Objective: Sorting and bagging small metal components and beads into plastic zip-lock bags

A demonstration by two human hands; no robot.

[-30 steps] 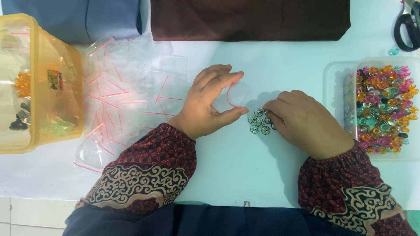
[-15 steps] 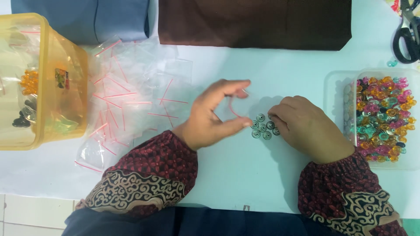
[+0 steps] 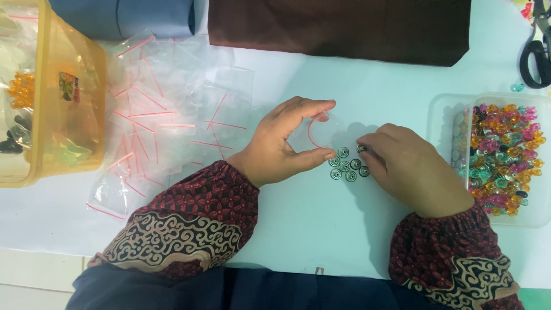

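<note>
The left hand [image 3: 281, 149] pinches a small clear bag [image 3: 319, 133] open; the right hand [image 3: 410, 172] grips one button [image 3: 362, 148] from the cluster mid-tabletop, best fed in singly.

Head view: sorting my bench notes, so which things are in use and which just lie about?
In use: left hand holding open a small bag; right hand on the green beads.

Lying about: spare bags, yellow box, bead tray, scissors, brown cloth.

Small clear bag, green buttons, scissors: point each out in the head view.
small clear bag [image 3: 317, 133], head view, on its clear middle below the red strip.
green buttons [image 3: 345, 166], head view, centre button of the cluster.
scissors [image 3: 535, 57], head view, black handle loop.
</note>
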